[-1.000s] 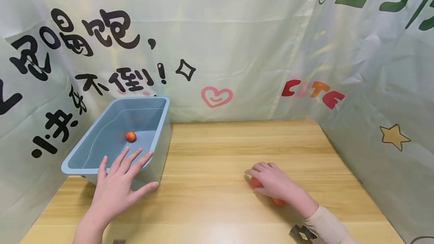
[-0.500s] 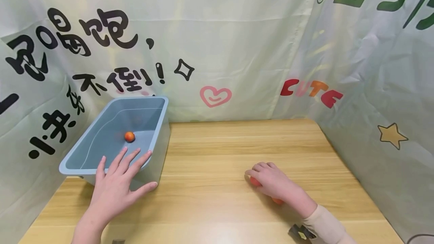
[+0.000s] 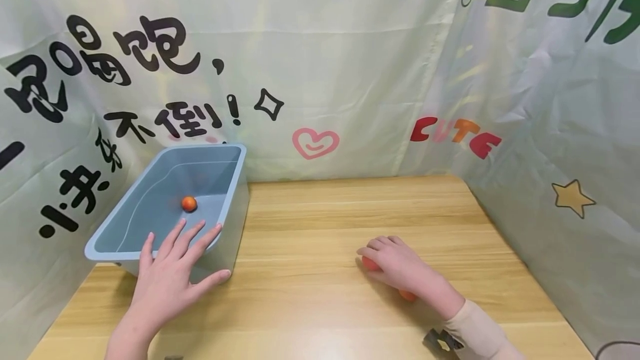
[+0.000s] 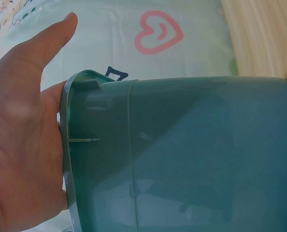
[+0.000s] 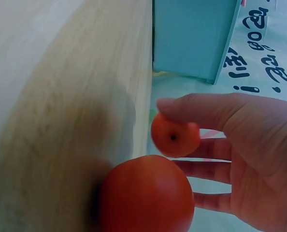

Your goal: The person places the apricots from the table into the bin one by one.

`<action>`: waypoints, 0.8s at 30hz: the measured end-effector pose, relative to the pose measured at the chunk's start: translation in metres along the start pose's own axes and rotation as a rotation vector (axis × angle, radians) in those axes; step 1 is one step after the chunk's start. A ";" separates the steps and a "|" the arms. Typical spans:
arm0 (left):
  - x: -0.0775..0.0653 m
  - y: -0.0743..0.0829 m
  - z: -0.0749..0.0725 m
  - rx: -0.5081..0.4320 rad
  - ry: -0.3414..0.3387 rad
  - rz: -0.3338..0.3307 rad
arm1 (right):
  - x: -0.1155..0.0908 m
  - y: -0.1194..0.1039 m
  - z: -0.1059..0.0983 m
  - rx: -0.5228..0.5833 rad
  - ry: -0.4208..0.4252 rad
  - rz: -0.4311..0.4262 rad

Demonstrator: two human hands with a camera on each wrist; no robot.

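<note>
Across the back of the scene, from nine o'clock over twelve to three, hangs a pale cloth (image 3: 350, 71) printed with lettering at ten and two o'clock. Below it spreads a wooden table (image 3: 310, 226) with light grain, filling the lower half of the dial. A blue bin (image 3: 240, 221) stands on the table between eight and nine o'clock, its wide mouth facing up. At eight o'clock the left hand (image 3: 172, 274) reaches over the bin's near rim, fingers straight and spread, its thumb held apart on the four o'clock side. At about four to five o'clock the right hand (image 3: 397, 265) bends its fingers down, well apart from the left hand. A beige sleeve (image 3: 482, 329) covers that arm toward five o'clock, with a dark device (image 3: 441, 341) beside the cuff. Of three round orange-red fruits, the wrist-side fruit (image 5: 148, 198) sits on the table under the right wrist, mostly hidden from the head view. The pinched fruit (image 5: 176, 140), at five o'clock, is caught between the right thumb and fingers, its dark spot showing; whether it touches the table cannot be told. The bin fruit (image 3: 189, 204) lies on the bin's floor, past the left fingertips toward their twelve o'clock.
</note>
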State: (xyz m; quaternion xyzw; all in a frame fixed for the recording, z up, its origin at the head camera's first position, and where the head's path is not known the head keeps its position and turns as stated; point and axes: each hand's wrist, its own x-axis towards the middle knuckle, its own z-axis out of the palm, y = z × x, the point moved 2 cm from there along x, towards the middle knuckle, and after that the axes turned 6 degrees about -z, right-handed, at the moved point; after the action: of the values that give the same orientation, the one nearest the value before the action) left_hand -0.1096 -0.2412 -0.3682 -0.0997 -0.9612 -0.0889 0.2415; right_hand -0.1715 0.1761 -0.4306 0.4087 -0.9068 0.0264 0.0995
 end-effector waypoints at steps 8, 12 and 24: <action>-0.002 -0.001 -0.001 0.000 -0.004 -0.008 | 0.009 -0.001 -0.003 -0.023 0.079 -0.045; -0.002 -0.001 -0.002 -0.001 -0.002 -0.008 | 0.014 -0.002 -0.005 -0.034 0.124 -0.071; 0.000 0.000 -0.001 -0.006 -0.007 -0.002 | 0.031 -0.008 -0.012 -0.053 0.159 -0.095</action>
State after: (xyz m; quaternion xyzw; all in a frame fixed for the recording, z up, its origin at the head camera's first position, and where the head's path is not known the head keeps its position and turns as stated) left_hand -0.1091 -0.2412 -0.3674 -0.0999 -0.9619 -0.0916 0.2375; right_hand -0.1841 0.1495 -0.4131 0.4453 -0.8760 0.0301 0.1829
